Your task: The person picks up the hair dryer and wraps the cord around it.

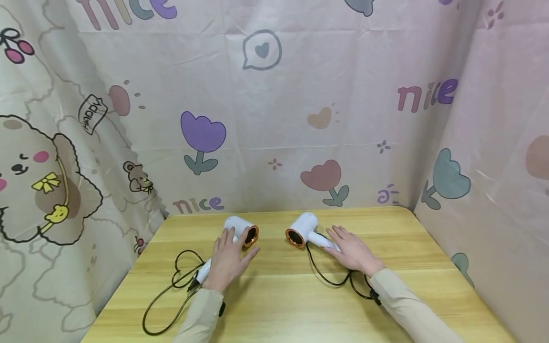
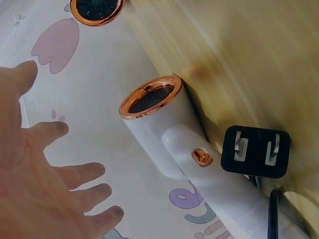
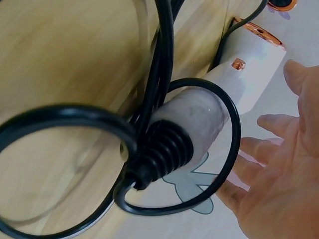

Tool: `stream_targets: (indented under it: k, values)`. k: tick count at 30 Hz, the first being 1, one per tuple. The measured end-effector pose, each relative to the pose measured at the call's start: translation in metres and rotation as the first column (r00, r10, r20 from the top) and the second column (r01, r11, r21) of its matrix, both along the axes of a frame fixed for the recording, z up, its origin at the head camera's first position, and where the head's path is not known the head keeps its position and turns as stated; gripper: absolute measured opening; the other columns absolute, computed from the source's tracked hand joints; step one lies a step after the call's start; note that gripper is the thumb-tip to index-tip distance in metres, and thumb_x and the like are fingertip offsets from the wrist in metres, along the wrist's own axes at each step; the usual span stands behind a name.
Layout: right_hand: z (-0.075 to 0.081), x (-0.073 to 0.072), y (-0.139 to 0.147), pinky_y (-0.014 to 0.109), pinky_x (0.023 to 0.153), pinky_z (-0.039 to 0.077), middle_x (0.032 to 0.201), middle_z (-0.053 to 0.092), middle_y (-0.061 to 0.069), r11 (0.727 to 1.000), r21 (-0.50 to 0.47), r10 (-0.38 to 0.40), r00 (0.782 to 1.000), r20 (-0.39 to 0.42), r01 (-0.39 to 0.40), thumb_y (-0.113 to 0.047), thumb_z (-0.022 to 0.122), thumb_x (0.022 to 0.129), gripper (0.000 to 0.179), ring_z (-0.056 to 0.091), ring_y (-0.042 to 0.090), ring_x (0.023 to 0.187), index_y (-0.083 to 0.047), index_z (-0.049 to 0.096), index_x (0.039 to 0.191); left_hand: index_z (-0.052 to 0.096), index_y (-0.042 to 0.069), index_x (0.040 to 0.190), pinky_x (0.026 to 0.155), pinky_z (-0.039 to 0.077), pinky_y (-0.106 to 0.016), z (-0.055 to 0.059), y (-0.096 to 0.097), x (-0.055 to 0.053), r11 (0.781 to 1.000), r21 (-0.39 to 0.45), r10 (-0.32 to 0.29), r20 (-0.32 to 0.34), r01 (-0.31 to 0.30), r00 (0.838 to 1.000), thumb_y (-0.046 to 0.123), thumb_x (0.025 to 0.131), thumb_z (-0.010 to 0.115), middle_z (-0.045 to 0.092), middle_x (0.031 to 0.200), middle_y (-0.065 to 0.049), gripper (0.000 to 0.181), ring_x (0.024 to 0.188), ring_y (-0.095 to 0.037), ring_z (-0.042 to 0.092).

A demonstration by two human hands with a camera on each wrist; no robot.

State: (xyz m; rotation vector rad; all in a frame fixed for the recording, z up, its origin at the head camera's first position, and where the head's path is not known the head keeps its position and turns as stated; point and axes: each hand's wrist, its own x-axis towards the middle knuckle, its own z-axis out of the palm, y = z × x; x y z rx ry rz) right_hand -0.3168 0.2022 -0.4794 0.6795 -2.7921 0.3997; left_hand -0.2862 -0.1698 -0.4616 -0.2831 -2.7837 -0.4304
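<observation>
Two white hair dryers with copper-coloured rims lie on the wooden table, their nozzles turned toward each other. Over the left hair dryer (image 1: 238,224) my left hand (image 1: 227,259) hovers with fingers spread. The left wrist view shows that hand (image 2: 45,169) apart from the dryer (image 2: 164,129), holding nothing. My right hand (image 1: 353,250) reaches over the handle of the right hair dryer (image 1: 305,224), fingers extended. In the right wrist view that hand (image 3: 279,154) stands beside the dryer's body (image 3: 254,64), palm showing, with nothing in it.
A black two-pin plug (image 2: 255,152) lies by the left dryer's handle. Its black cord (image 1: 147,305) loops across the table's left side. The right dryer's cord (image 1: 319,272) curls under my right wrist. A printed curtain (image 1: 266,105) stands behind the wooden table (image 1: 291,314) and along both sides.
</observation>
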Motion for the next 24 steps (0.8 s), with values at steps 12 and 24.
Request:
stream_targets:
  k: [12, 24]
  values:
    - [0.008, -0.016, -0.017, 0.056, 0.108, 0.038, 0.146, 0.045, 0.027, 0.999, -0.001, 0.05, 0.999, 0.019, -0.05, -0.037, 0.061, 0.096, 0.063, 0.045, 0.043, 0.133, 0.0, 0.044, 0.144, 0.039, 0.019, 0.151, 0.112, 0.026, -0.063, -0.005, 0.006, -0.001, 0.999, -0.02, -0.039, -0.059, 0.038, 0.998, 0.053, 0.096, 0.053, 0.038, 0.148, -0.031, 0.066, 0.14, -0.05, 0.031]
    - [0.014, -0.044, -0.046, 0.054, 0.111, 0.036, 0.151, 0.038, 0.026, 0.991, -0.026, 0.132, 0.988, 0.077, -0.13, -0.028, 0.072, 0.089, 0.073, 0.042, 0.042, 0.136, -0.001, 0.039, 0.148, 0.038, 0.017, 0.152, 0.112, 0.026, -0.064, -0.01, 0.013, 0.001, 0.999, -0.003, -0.046, -0.026, 0.046, 0.999, 0.051, 0.096, 0.056, 0.038, 0.149, -0.029, 0.068, 0.141, -0.048, 0.03]
